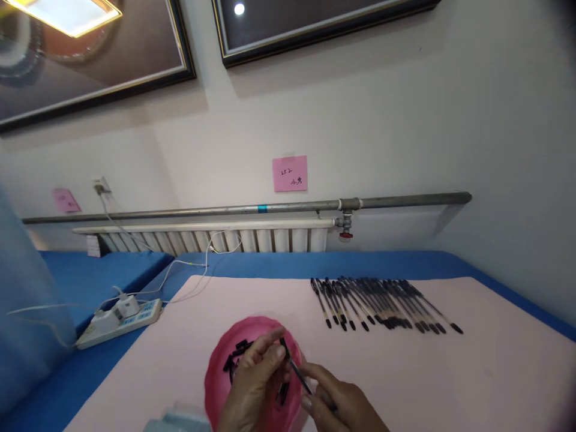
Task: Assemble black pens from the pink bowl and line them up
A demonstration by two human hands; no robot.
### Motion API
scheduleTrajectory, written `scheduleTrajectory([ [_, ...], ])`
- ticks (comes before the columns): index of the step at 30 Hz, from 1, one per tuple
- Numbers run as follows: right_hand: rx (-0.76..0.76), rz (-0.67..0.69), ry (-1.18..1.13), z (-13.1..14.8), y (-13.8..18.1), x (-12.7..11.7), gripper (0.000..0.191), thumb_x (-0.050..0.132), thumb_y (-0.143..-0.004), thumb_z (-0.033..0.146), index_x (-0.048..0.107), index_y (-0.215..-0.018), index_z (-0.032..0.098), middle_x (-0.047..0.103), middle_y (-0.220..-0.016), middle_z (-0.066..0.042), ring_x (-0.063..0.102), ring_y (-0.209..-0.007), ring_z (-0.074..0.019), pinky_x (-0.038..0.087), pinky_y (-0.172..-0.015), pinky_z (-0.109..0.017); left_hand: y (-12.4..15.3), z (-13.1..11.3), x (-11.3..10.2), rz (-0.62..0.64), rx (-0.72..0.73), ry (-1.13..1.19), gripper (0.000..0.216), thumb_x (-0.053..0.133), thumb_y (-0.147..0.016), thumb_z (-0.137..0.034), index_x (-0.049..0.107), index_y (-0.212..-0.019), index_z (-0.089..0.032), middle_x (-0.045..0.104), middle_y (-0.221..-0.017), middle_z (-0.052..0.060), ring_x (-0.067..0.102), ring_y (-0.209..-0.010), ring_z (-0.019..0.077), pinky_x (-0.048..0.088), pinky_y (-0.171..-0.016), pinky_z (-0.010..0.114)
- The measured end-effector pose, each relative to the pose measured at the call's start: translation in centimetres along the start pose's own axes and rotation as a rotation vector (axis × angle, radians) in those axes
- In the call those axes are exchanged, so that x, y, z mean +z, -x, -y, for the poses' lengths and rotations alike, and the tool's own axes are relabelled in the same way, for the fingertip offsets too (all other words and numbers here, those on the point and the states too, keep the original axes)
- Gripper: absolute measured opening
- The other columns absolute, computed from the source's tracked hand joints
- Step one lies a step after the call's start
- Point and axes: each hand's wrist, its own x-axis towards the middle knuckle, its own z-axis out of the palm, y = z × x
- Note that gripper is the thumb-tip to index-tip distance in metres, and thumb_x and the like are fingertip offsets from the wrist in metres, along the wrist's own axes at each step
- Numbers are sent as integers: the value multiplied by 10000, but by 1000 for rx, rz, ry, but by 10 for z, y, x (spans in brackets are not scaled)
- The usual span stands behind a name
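Observation:
Over a pink scalloped bowl (pixel 211 366), my left hand (pixel 256 375) pinches the black end of a thin pen (pixel 295 368) between thumb and fingers. My right hand (pixel 335 399) grips the same pen's lower right end, so it slants between the two hands. Small black pen parts (pixel 240 348), which look like caps, lie inside the bowl, partly hidden by my left hand. To the right, a row of black-ended pens (pixel 382 303) rests side by side on the pink sheet (pixel 405 372).
A white power strip (pixel 119 324) with plugs and trailing white cables sits on the blue surface (pixel 279 262) at left. A light blue cloth-like item (pixel 177 420) lies at the lower edge. Behind are a radiator (pixel 270 240) and a pipe (pixel 216 212) with a red-handled valve (pixel 346 236).

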Motion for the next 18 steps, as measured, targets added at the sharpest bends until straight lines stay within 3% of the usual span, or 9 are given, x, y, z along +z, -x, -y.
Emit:
scheduleTrajectory([
  [8, -38, -106, 14, -16, -2, 7, 504, 349, -875, 500, 500, -1229, 176, 443, -508, 58, 443, -452, -121, 377, -506, -230, -1, 8, 4, -61, 43, 21, 276, 817, -531, -207, 658, -748, -153, 639, -651, -12, 575, -552, 81, 448, -545, 191],
  [18, -90, -156, 31, -19, -5, 10, 519, 323, -873, 483, 482, -1241, 154, 459, -529, 48, 445, -452, -124, 395, -497, -226, 0, 13, 4, 49, 6, -58, 253, 804, -550, -231, 654, -730, -135, 636, -597, 6, 572, -538, 95, 435, -541, 199],
])
